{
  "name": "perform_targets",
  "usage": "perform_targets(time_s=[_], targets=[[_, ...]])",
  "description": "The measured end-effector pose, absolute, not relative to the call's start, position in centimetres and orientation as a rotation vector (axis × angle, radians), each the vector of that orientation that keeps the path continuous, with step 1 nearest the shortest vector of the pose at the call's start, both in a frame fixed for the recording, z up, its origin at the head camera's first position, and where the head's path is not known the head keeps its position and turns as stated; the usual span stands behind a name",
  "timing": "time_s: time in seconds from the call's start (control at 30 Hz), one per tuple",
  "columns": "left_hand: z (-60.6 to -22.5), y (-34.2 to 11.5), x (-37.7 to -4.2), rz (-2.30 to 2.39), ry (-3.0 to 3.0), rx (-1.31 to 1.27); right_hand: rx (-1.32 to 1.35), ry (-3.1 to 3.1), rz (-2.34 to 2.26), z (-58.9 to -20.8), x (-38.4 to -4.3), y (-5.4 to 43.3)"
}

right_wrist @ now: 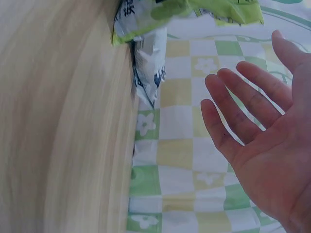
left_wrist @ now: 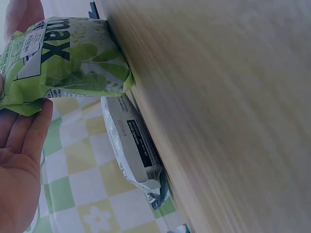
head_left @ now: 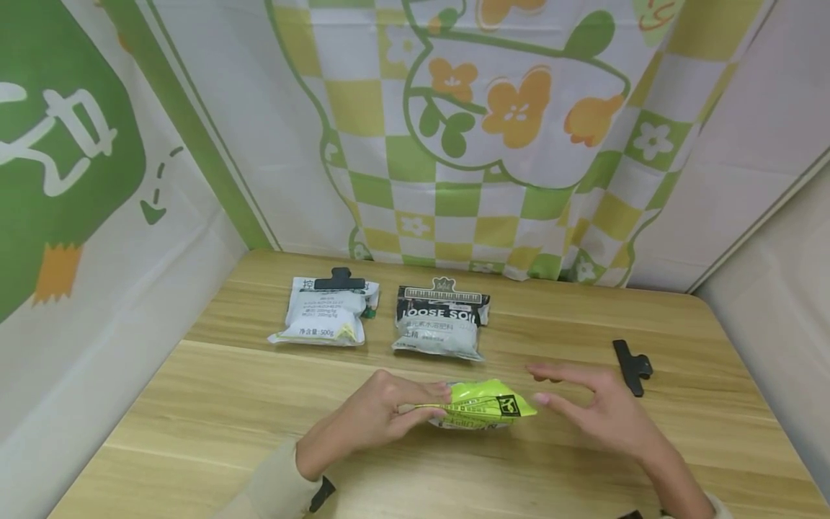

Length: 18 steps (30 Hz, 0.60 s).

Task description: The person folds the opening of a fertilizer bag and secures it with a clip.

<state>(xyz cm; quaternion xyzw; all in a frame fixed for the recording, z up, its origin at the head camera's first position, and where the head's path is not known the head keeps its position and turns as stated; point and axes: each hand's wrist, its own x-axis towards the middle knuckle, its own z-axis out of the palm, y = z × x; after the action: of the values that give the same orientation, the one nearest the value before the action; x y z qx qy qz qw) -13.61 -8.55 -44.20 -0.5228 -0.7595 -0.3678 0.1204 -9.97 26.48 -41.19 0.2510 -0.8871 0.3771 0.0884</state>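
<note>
My left hand (head_left: pixel 392 404) pinches the top edge of a lime-green and white plastic bag (head_left: pixel 476 411) between thumb and fingers. The bag stands upright on the wooden table, its printed front turned toward me in the left wrist view, where "max" shows on the packet (left_wrist: pixel 80 58). Just right of the bag's corner, my right hand (head_left: pixel 599 407) holds nothing, its fingers extended and spread in the right wrist view. Beyond the right hand lies a loose black clip (head_left: pixel 632 367) on the table.
Two filled bags lie behind: a white one (head_left: pixel 324 317) closed with a black clip (head_left: pixel 340 280), and a black-and-grey "LOOSE SOIL" bag (head_left: pixel 437 331) with a decorated clip (head_left: pixel 444 290). A checked curtain (head_left: pixel 467 194) hangs along the table's far edge.
</note>
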Motion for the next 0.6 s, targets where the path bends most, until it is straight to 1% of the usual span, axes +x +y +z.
perform_targets(time_s=[0.3,0.6], targets=[[-44.1,-8.5,-13.5,-1.074,-2.229,-1.511,0.689,-2.575,1.063,-41.2,-10.4,28.3],[-44.1,-8.5,-13.4,-1.079,-2.250,-1.485,0.447,-2.696,1.019,-40.8,-10.2,30.3]])
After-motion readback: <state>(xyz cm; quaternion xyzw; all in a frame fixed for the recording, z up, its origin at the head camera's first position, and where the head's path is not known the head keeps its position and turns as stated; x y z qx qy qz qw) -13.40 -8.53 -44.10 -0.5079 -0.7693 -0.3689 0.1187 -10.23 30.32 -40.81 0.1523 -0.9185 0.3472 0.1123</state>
